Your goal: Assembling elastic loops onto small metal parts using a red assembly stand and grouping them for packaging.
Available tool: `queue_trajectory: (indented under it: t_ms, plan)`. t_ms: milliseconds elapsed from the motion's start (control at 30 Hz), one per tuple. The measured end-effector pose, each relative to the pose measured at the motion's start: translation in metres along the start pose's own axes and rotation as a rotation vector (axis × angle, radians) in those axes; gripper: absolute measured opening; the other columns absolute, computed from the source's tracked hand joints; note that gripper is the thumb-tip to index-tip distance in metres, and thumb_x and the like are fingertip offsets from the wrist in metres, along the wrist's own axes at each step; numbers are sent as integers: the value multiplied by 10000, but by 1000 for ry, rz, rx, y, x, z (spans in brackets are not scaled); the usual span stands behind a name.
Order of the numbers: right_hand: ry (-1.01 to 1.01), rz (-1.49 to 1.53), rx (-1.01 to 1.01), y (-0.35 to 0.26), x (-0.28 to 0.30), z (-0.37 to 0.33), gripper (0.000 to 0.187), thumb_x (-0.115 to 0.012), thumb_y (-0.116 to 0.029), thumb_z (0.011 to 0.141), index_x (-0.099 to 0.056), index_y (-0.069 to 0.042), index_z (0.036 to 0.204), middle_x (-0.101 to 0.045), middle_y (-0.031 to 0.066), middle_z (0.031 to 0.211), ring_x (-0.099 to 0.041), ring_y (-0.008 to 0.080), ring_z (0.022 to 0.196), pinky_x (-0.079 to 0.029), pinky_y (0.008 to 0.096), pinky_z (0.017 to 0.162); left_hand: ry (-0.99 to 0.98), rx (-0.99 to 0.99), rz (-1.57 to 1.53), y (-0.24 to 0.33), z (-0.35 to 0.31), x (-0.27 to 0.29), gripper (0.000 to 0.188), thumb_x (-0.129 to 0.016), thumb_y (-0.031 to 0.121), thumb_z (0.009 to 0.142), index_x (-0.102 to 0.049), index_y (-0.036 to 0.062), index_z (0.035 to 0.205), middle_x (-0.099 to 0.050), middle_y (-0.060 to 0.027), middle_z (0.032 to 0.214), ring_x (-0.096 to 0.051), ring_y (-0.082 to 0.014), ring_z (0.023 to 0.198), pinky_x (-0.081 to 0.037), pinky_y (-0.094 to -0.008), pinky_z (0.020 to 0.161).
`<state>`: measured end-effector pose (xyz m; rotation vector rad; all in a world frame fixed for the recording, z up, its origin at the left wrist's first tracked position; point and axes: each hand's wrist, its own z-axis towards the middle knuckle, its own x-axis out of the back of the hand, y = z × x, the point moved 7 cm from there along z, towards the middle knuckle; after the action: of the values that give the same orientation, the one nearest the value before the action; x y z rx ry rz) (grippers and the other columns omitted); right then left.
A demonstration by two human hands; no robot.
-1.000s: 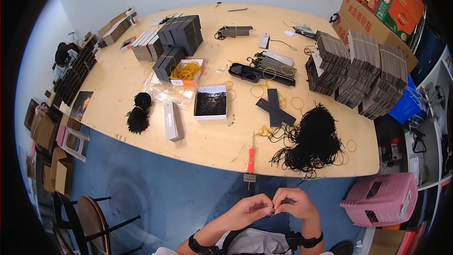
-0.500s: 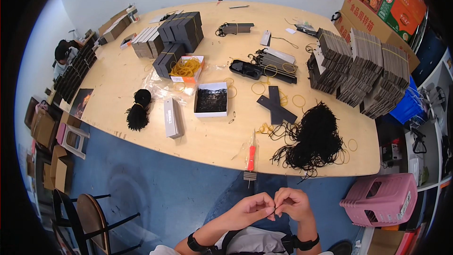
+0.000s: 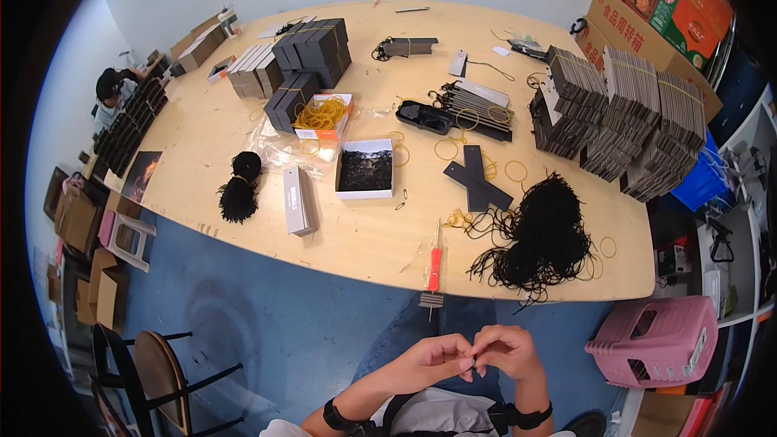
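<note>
Small dark piece (image 3: 474, 365) of unclear material sits between the person's fingertips, on the person's side of the near edge of the pale wooden desk (image 3: 364, 251); less of it shows than half a second ago, so handling seems unfinished. The left hand's (image 3: 433, 360) grip pinches it; whether the right hand's (image 3: 508, 350) grip does too cannot be told. Only a tiny, dull speck of it shows.

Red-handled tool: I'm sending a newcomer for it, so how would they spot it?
On the big pale table, follow the near edge to the heap of loose black cords. Just left lies the red-handled tool, slim shaft pointing away; its bright colour stands out from those cords.
</note>
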<state>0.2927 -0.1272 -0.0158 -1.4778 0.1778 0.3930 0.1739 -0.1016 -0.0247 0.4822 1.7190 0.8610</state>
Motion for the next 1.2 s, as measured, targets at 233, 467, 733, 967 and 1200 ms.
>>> queue_trajectory:
  t_ms: [233, 467, 733, 967, 1200]
  plan:
    - [80, -86, 22, 2, 3, 0, 49, -622, 62, 870, -597, 49, 910, -614, 106, 861, -603, 137, 676, -505, 244, 570, 186, -57, 16, -1, -2, 7, 138, -555, 119, 979, -573, 3, 1053, -616, -31, 978, -560, -79, 867, -458, -232, 774]
    - [184, -186, 22, 4, 4, -2, 39, -578, 40, 906, -547, 37, 930, -592, 93, 885, -599, 125, 710, -503, 240, 578, 424, -45, 261, 0, -9, 22, 82, -581, 79, 959, -603, 8, 991, -603, 8, 920, -526, -29, 844, -432, -196, 747]
    - [238, -102, -14, 9, 5, -5, 43, -577, 11, 920, -545, 28, 944, -605, 79, 849, -597, 111, 693, -488, 229, 567, 451, -124, 224, 4, -10, 21, 104, -611, 94, 944, -636, -3, 972, -600, 13, 919, -509, -19, 740, -405, -172, 643]
    - [273, -275, -72, 5, 7, -7, 62, -624, -10, 898, -571, 17, 916, -616, 50, 801, -584, 80, 670, -466, 210, 571, 513, -225, 689, 24, -13, 16, 162, -678, 88, 882, -706, 75, 1041, -620, 0, 827, -473, -46, 608, -382, -207, 531]
    - [303, -315, -57, 4, 12, -8, 52, -624, 4, 889, -578, 14, 910, -614, 40, 789, -575, 70, 661, -454, 205, 568, 637, -278, 840, 45, -23, 6, 200, -704, 43, 836, -713, 79, 1033, -615, -35, 792, -486, -73, 601, -354, -221, 492]
